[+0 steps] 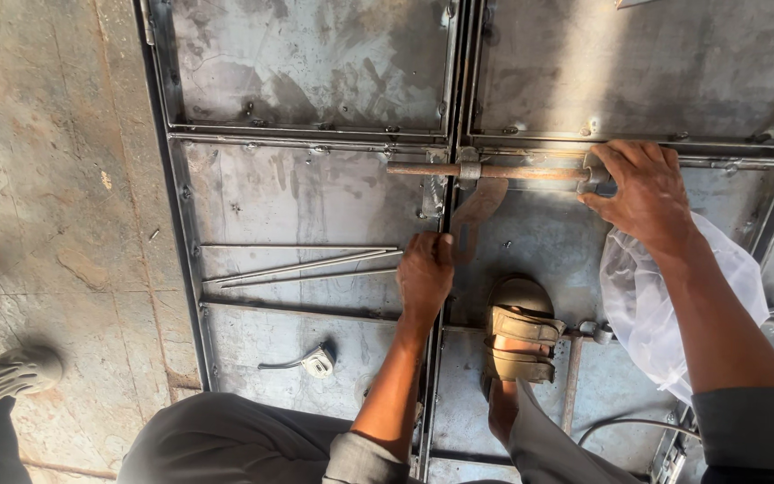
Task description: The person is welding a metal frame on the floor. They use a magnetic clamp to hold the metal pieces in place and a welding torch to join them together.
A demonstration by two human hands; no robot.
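Two hands on metal door lying flat on floor: left hand fisted at centre seam by latch plate; right hand clasps bolt rod end. Sandalled foot below, plastic bag beside.

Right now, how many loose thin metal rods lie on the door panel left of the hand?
3: top rod lies level; middle rod and lower rod slant beneath it, ending near the left hand. More may be hidden.

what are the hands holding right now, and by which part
The right hand grips the rusty latch rod at its right end. The left hand is closed at the metal door's centre seam; what it holds cannot be told.
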